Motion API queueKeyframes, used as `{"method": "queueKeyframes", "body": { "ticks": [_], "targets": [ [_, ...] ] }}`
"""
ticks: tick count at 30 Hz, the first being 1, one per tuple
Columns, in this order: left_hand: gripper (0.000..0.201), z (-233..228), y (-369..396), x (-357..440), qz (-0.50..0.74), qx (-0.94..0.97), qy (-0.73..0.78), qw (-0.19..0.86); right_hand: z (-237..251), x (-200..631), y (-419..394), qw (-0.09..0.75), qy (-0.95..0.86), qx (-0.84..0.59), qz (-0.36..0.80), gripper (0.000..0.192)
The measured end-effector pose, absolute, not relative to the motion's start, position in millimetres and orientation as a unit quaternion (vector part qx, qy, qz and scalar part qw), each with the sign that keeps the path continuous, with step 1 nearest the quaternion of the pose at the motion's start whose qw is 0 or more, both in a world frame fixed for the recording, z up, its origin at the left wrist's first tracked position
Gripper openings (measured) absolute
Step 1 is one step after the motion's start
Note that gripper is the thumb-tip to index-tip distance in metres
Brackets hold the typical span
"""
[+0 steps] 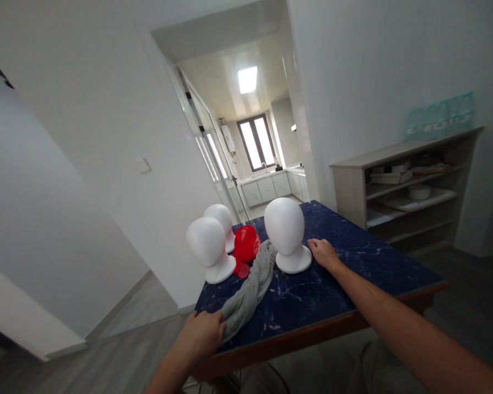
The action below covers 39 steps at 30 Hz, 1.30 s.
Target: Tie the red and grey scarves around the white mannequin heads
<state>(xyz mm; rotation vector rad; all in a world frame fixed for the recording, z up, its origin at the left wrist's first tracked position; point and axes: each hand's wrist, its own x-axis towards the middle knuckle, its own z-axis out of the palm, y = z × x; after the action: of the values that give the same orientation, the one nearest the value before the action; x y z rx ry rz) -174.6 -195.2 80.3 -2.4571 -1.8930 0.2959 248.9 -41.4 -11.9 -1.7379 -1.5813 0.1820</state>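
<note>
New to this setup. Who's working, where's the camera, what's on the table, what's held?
There is no robot: a person works bare-handed, seen by one head-worn camera looking forward and down. On the blue table stand three white head forms, with a crumpled red cloth and a long, bunched grey cloth between them. The left hand appears to grip the grey cloth's near end; the right hand is beside the rightmost form's base, with nothing visible in it.
</note>
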Motion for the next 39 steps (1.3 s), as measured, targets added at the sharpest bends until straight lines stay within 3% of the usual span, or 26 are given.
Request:
{"method": "queueKeyframes", "body": {
  "ticks": [7, 12, 17, 21, 23, 27, 33, 39],
  "targets": [
    [0.063, 53.8, -214.7, -161.1, 0.072, -0.807, -0.586, 0.0, -10.7, 248.2, -44.4, 0.369, -0.624, -0.686, 0.059, 0.046],
    [0.051, 57.3, -214.0, -186.9, 0.031, -0.83, -0.548, -0.101, -11.3, 247.6, -44.9, 0.356, -0.633, -0.686, 0.045, 0.043],
    [0.028, 114.7, -207.4, -217.7, -0.219, -0.748, -0.549, -0.302, -12.6, 247.1, -45.1, 0.346, -0.636, -0.688, 0.039, 0.045],
    [0.018, 163.9, -192.1, -227.5, -0.513, -0.558, -0.446, -0.476, -12.2, 247.2, -46.3, 0.341, -0.641, -0.687, 0.04, 0.045],
    [0.013, 179.6, -183.9, -228.7, -0.58, -0.462, -0.401, -0.538, -11.2, 247.5, -47.4, 0.34, -0.64, -0.688, 0.04, 0.046],
    [0.017, 192.6, -174.5, -226.4, -0.589, -0.395, -0.369, -0.601, -10.4, 247.3, -49.7, 0.345, -0.638, -0.687, 0.039, 0.046],
    [0.029, 196.7, -175.0, -220.2, -0.542, -0.439, -0.38, -0.608, -10.0, 244.7, -52.0, 0.376, -0.632, -0.676, 0.039, 0.043],
    [0.029, 225.3, -195.2, -204.4, -0.453, -0.528, -0.426, -0.578, 28.2, 249.9, -78.8, 0.496, -0.552, -0.67, -0.015, 0.045]
  ]
}}
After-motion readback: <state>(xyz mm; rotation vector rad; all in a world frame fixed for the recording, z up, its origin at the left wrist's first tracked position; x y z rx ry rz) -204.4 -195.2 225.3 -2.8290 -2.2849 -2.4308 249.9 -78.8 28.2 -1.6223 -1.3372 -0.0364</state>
